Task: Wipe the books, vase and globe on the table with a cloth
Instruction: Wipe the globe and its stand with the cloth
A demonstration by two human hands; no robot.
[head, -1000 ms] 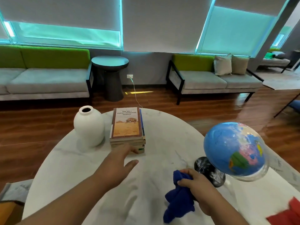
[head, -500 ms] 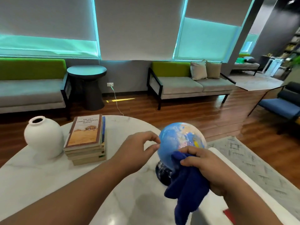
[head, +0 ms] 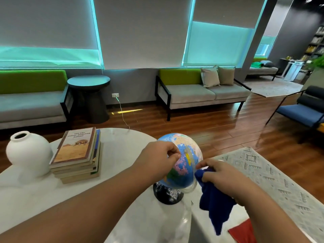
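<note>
A small globe [head: 184, 163] on a black base stands near the right edge of the white marble table [head: 122, 155]. My left hand [head: 157, 160] grips the globe's left side with curled fingers. My right hand [head: 222, 176] grips a dark blue cloth [head: 213, 202] and holds it against the globe's lower right side; the cloth hangs down below the hand. A stack of books [head: 77, 156] lies to the left, and beside it stands a round white vase [head: 28, 153].
A red cloth [head: 242, 232] lies at the table's lower right edge. Beyond the table are a wooden floor, a patterned rug [head: 280, 181], green-backed sofas [head: 201, 90], a dark round side table [head: 88, 95] and a blue chair [head: 303, 109].
My left hand left the book stack and took hold of the globe. My right hand brought the blue cloth up to the globe and slid it from the front to the right side.
</note>
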